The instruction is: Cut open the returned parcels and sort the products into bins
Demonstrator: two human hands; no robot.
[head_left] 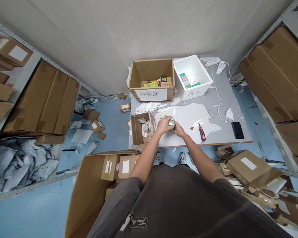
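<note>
My left hand (163, 125) is closed around the side of a small container with a shiny, rounded silver top (171, 122). A little green shows below that top, but its exact kind is unclear. My right hand (179, 130) grips the same container from the other side, lower down; the fingers partly hide it. It is over the front part of the white-covered table (188, 114). To the right lies a red and black utility knife (202, 133), beside brown scraps (191, 128). Left of my hands stands an open cardboard box (135, 130) with paper scraps inside.
Behind stand a labelled cardboard box (151, 95) and a white foam box (193, 92), both holding small packages. A phone (237, 130) and white cable (220, 105) lie right. A large carton (89, 185) is at my left; discarded boxes (250, 168) pile up right.
</note>
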